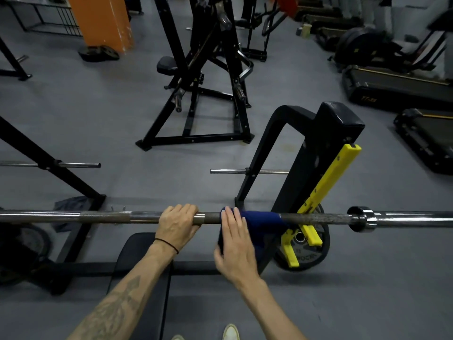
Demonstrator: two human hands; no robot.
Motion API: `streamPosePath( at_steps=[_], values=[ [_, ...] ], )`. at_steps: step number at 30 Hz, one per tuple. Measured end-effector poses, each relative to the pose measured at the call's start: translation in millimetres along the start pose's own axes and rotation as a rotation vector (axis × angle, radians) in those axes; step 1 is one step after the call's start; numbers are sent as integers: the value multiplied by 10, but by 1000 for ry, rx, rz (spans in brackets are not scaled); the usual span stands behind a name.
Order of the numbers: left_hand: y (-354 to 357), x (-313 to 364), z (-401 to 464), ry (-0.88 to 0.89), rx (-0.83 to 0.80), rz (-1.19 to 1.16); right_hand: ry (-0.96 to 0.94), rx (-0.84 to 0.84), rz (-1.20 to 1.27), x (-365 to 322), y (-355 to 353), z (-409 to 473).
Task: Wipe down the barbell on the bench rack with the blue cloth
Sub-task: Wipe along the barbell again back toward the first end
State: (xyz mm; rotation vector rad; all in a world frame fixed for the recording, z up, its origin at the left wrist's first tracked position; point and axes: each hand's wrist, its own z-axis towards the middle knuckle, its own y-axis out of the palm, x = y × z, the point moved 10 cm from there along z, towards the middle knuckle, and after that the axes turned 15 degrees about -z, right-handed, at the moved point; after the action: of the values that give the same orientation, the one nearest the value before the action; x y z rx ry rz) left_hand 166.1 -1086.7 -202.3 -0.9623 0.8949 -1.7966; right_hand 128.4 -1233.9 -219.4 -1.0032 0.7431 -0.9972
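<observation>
Nearest, the black counter pad sits at 6 o'clock; above it the left hand grasps the barbell; at its 3 o'clock the right hand, fingers straight, presses the blue cloth draped over the bar, seemingly just short of the yellow rack hook; open grey floor beyond.

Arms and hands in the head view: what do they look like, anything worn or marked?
Both forearms are bare, with no sleeves in view. The left hand has a thin black band round its wrist, and a dark tattoo runs along the left forearm. The right hand shows no band, ring or glove, and its forearm no marking.
</observation>
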Motion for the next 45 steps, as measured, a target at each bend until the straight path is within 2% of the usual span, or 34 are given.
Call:
streamPosePath(
  at_steps=[2,5,8,9,11,13,15,17,19,21,22,25,27,28,30,33,34,35,37,39,41,43,45],
  values=[
    [13,-19,41,-15,-36,11,-36,-5,-26,224,-45,13],
    [38,-15,93,-31,-105,43,173,32,-63,828,-90,-112],
    [82,-43,211,-113,-337,106,415,59,-23,842,-78,-107],
    [124,-77,252,-157,-439,98,421,35,15,656,-36,-54],
    [198,-122,292,-222,-607,63,205,-14,48,134,2,55],
    [239,-130,269,-240,-644,33,-32,-39,-20,-67,7,62],
    [182,-152,205,-218,-519,17,-75,-37,-65,239,-23,51],
    [76,-103,109,-125,-311,-17,71,-5,-101,735,-58,-18],
    [36,-47,27,-40,-176,-13,269,1,-133,974,-80,-91],
    [50,-28,17,-49,-135,-27,390,1,-125,794,-47,-46],
    [46,-21,36,-67,-121,-31,366,-13,-93,577,-21,10],
    [14,-12,37,-66,-86,-32,2,-34,-92,0,34,61],
    [-4,17,-39,25,-73,-40,-111,-33,-128,196,-4,13],
    [-22,31,-90,74,-55,-37,-93,-19,-136,411,-12,-23],
    [-55,48,-173,114,-15,-39,96,8,-142,860,-57,-93],
    [-76,31,-171,57,40,-69,407,18,-104,813,-46,-82],
    [-77,33,-162,56,47,-74,421,12,-61,620,-10,-34],
    [-80,45,-163,68,54,-74,350,-4,-33,377,12,18],
    [-84,53,-174,101,60,-68,81,-28,-38,10,55,69],
    [-83,45,-178,116,64,-70,-67,-54,-61,129,21,54],
    [-93,40,-170,103,79,-82,-33,-40,-88,536,-14,2],
    [-94,55,-163,84,77,-90,148,-13,-106,928,-68,-95],
    [-103,58,-154,54,86,-93,329,18,-99,911,-89,-124]
  ],
)
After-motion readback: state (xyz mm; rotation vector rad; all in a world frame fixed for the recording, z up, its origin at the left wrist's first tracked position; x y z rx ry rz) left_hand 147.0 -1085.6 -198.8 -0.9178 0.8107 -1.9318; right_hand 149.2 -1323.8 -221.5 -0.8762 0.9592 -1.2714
